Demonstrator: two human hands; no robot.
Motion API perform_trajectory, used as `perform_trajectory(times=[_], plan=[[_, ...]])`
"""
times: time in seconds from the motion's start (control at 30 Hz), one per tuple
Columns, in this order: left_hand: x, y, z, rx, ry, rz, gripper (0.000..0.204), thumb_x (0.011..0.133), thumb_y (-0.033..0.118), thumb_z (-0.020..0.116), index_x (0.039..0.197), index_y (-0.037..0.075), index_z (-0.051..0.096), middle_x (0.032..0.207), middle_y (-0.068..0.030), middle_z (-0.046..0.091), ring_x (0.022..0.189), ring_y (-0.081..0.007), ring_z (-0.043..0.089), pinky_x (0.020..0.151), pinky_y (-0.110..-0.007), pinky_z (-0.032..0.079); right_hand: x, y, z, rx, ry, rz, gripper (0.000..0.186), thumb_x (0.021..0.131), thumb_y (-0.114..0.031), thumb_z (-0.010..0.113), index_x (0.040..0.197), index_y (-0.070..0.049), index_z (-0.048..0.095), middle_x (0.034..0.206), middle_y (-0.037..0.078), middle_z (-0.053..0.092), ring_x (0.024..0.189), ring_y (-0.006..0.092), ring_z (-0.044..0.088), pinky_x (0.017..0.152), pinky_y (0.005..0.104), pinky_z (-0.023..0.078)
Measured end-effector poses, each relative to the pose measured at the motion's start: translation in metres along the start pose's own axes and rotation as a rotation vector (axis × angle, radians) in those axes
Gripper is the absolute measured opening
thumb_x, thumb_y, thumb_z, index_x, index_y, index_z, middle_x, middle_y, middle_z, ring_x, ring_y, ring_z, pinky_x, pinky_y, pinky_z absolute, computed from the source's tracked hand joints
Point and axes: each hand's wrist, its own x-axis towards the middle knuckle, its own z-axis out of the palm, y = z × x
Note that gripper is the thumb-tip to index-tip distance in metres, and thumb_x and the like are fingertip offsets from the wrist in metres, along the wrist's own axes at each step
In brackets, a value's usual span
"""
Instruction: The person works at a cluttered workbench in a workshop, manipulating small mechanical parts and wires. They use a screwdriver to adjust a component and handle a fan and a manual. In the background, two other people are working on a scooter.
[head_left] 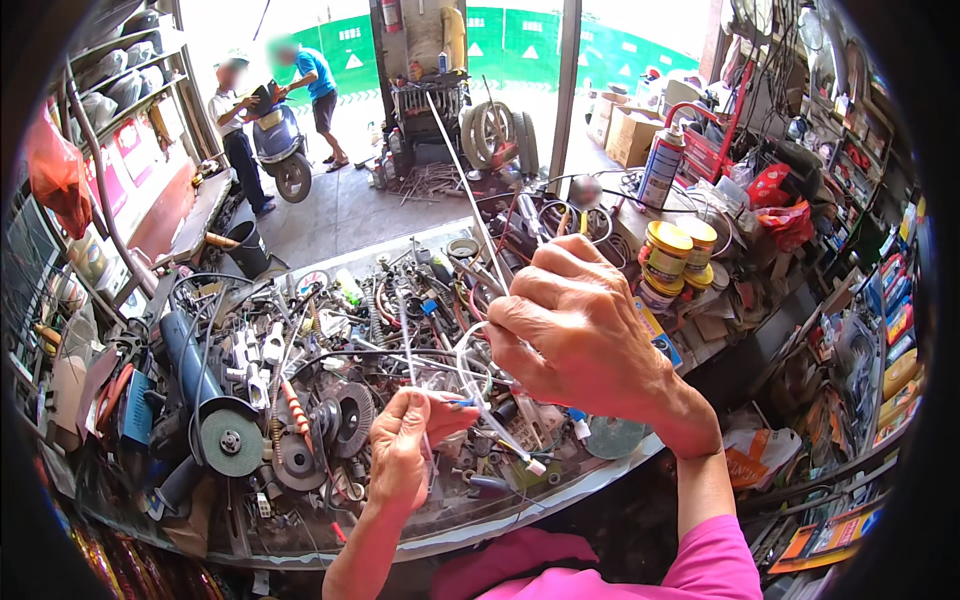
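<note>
My right hand (pixel 585 335) is raised over the workbench with its fingers closed in a pinch on a thin white cable (pixel 468 190). One stretch of it runs up and away from my fingers. Below the hand a white loop (pixel 462 352) hangs, and a pale strand ends in a small white connector (pixel 536 467). Lower and to the left, my left hand (pixel 405 445) pinches thumb against fingers on a thin translucent strand (pixel 405 335). A small blue piece (pixel 460 403) shows at its fingertips. Whether both strands are one piece, I cannot tell.
An angle grinder (pixel 190 360), a wire wheel (pixel 352 420) and many loose parts crowd the bench. Yellow-lidded cans (pixel 665 250) and a spray can (pixel 660 165) stand at the right. Beyond, two people stand by a scooter (pixel 280 140). Tyres (pixel 492 135) lean near a post.
</note>
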Motion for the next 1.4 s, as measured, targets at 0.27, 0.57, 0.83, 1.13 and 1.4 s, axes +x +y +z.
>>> perform_trajectory(times=[0.27,0.57,0.83,1.13,1.4], plan=[[-0.01,-0.004,0.001,-0.326,-0.184,-0.213,0.031,0.108,0.031,0.043,0.096,0.004,0.054,0.09,-0.0144,0.064,0.068,-0.0196,0.063,0.06,-0.029,0.05,-0.007,-0.001,0.009,0.004,-0.097,-0.057,0.012,0.071,-0.013,0.07,0.075,-0.005,0.062,0.074,0.005,0.058,0.08,0.0234,0.059,0.081,0.0394,0.046],[-0.006,0.031,-0.017,-0.357,0.027,0.175,0.036,0.106,0.039,0.046,0.086,0.009,0.049,0.064,0.0016,0.035,0.048,-0.0075,0.033,0.038,-0.022,0.027,-0.036,0.039,-0.017,-0.27,-0.218,0.152,0.008,0.075,-0.003,0.067,0.071,-0.005,0.06,0.071,0.007,0.055,0.08,0.0277,0.056,0.077,0.041,0.046],[-0.01,0.006,0.0,0.368,-0.006,0.235,0.032,0.109,0.029,0.037,0.089,0.006,0.046,0.094,-0.0188,0.07,0.087,-0.021,0.068,0.084,-0.035,0.053,-0.02,-0.009,0.012,0.162,-0.558,-0.221,0.01,0.072,-0.017,0.067,0.076,-0.008,0.063,0.078,0.004,0.059,0.089,0.0212,0.055,0.082,0.0359,0.041],[-0.005,0.008,-0.005,0.174,-0.204,-0.136,0.032,0.108,0.032,0.045,0.107,0.003,0.058,0.067,0.0083,0.036,0.054,-0.0024,0.03,0.05,-0.02,0.027,-0.015,-0.007,0.051,0.206,-0.174,-0.012,0.016,0.071,-0.003,0.066,0.086,-0.003,0.068,0.089,0.011,0.067,0.091,0.0276,0.063,0.085,0.0407,0.049],[-0.001,0.012,-0.026,-0.378,0.016,-0.206,0.038,0.107,0.035,0.045,0.108,-0.001,0.056,0.067,0.0051,0.032,0.051,-0.0043,0.027,0.044,-0.021,0.024,-0.025,-0.035,0.054,0.579,0.325,0.547,0.035,0.099,-0.005,0.059,0.133,0.0,0.057,0.091,0.012,0.074,0.055,0.0082,0.062,0.053,0.022,0.051]])
